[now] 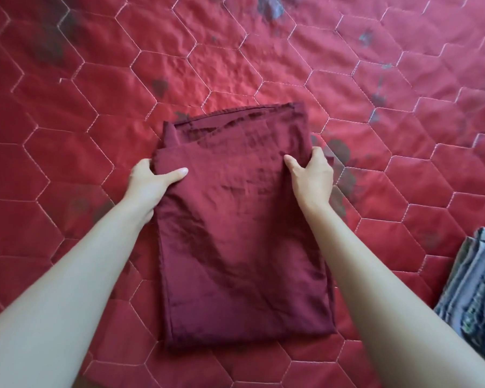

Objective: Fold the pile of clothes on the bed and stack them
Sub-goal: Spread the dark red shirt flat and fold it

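Left hand pinches the far-left corner of the upper fold of a dark maroon, slightly shiny woven garment — thumb lies on top, fingers tucked under the edge. Right hand grips the matching far-right corner, thumb on top, fingers curled over the side edge. Both forearms run along the cloth's left and right sides. Step in hand looks like a lengthwise fold of this one piece: the near layer lies over the far layer but stops short of it, with a band of the lower layer and its hem showing beyond the hands. Next move probably calls for squaring the held edge against that far hem, or lifting both corners together for another halving — keep both corners level or the slick fabric skews. Garment lies flat on the red hexagon-quilted bedspread, about mid-bed, nearer the near edge. A folded blue-grey stack of patterned clothes sits at the bed's right edge, well apart — likely the destination.
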Tool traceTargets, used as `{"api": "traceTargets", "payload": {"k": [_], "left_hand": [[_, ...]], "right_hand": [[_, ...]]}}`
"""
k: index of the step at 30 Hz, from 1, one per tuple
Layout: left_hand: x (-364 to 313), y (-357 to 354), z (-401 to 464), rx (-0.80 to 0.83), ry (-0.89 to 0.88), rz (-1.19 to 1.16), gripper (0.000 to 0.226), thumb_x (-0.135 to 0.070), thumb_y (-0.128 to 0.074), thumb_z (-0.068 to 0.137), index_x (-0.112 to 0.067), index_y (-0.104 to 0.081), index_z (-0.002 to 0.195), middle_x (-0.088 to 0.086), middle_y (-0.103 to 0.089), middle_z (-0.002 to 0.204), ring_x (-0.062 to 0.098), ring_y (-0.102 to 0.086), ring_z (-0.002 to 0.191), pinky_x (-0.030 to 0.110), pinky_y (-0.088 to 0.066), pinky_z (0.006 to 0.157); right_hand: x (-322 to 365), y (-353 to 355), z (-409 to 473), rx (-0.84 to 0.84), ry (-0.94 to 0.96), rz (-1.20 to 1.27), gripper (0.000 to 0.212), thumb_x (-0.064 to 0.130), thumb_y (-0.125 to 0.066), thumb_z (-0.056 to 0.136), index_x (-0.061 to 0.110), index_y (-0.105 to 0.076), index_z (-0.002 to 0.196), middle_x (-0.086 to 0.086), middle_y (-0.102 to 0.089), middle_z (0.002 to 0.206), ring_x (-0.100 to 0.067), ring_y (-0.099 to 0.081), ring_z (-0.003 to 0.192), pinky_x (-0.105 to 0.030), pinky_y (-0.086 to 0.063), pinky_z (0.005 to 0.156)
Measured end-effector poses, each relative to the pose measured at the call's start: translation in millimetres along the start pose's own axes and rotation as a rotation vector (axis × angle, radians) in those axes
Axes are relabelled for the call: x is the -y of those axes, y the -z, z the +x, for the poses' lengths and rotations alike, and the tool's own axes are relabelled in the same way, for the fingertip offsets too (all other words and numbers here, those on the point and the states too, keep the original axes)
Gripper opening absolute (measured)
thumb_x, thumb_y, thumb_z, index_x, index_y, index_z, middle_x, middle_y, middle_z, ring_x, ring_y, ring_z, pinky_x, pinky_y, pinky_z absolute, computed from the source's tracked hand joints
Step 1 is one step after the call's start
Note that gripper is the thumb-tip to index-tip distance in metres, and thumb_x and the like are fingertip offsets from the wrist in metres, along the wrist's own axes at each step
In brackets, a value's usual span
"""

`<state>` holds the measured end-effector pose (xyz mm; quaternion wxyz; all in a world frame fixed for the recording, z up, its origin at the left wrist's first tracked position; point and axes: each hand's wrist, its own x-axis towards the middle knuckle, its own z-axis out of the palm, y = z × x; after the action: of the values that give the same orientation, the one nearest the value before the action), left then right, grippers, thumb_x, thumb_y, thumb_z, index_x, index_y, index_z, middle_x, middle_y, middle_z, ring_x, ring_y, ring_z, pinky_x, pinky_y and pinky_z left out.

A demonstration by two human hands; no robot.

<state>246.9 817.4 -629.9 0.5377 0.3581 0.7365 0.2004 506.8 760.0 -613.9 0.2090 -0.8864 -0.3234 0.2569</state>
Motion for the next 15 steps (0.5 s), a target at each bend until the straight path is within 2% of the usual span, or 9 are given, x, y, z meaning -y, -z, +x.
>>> {"api": "traceTargets", "payload": {"k": [2, 5, 9, 12, 14, 15], "left_hand": [[-9.7, -0.5, -11.9, 0.060, -0.036, -0.064, 0.029, -0.019, -0.082, 0.074, -0.013, -0.066, 0.098, 0.002, -0.071, 0.096, 0.011, -0.064, 0.078, 0.022, -0.052, 0.067], [-34.4, 2.1, -41.6, 0.129, -0.172, -0.214, 0.019, -0.016, -0.079, 0.074, -0.020, -0.067, 0.087, -0.009, -0.073, 0.082, 0.005, -0.065, 0.074, 0.020, -0.053, 0.070], [-57.4, 2.6, -77.7, 0.258, -0.291, -0.366, 0.024, -0.017, -0.077, 0.068, -0.019, -0.067, 0.091, -0.007, -0.074, 0.083, 0.007, -0.068, 0.075, 0.020, -0.054, 0.069], [-48.6, -11.0, -70.5, 0.187, -0.237, -0.321, 0.016, -0.013, -0.076, 0.077, -0.020, -0.067, 0.088, -0.009, -0.074, 0.082, 0.004, -0.068, 0.073, 0.018, -0.054, 0.068], [-29.8, -19.9, -53.7, 0.135, -0.143, -0.241, 0.012, -0.013, -0.074, 0.083, -0.017, -0.067, 0.091, -0.006, -0.072, 0.086, 0.002, -0.067, 0.073, 0.016, -0.053, 0.066], [-18.1, -22.9, -46.1, 0.130, -0.089, -0.211, 0.012, -0.015, -0.072, 0.084, -0.014, -0.066, 0.094, -0.002, -0.071, 0.089, 0.005, -0.067, 0.076, 0.016, -0.054, 0.066]], "right_hand": [[1.2, 3.4, 2.2, -0.017, 0.036, 0.096, 0.024, 0.027, -0.062, 0.092, 0.006, -0.052, 0.089, -0.001, -0.052, 0.072, -0.028, -0.049, 0.077, -0.036, -0.037, 0.072], [1.9, 26.8, -11.1, -0.088, 0.135, 0.223, 0.026, 0.022, -0.064, 0.090, 0.016, -0.046, 0.073, 0.010, -0.040, 0.060, -0.014, -0.037, 0.065, -0.029, -0.030, 0.064], [-10.5, 73.6, -38.8, -0.158, 0.203, 0.450, 0.014, 0.024, -0.065, 0.090, 0.021, -0.058, 0.079, 0.018, -0.052, 0.065, -0.001, -0.043, 0.066, -0.027, -0.041, 0.067], [-33.9, 76.3, -39.8, -0.152, 0.127, 0.491, 0.025, 0.021, -0.064, 0.090, 0.024, -0.052, 0.070, 0.022, -0.050, 0.059, 0.001, -0.041, 0.063, -0.029, -0.040, 0.064], [-52.1, 59.8, -30.4, -0.099, 0.034, 0.426, 0.012, 0.024, -0.063, 0.091, 0.019, -0.061, 0.080, 0.016, -0.060, 0.070, -0.004, -0.049, 0.068, -0.039, -0.048, 0.072], [-60.1, 51.2, -26.2, -0.063, -0.021, 0.380, 0.012, 0.027, -0.063, 0.091, 0.016, -0.065, 0.090, 0.008, -0.066, 0.079, -0.007, -0.054, 0.074, -0.041, -0.050, 0.079]]}}
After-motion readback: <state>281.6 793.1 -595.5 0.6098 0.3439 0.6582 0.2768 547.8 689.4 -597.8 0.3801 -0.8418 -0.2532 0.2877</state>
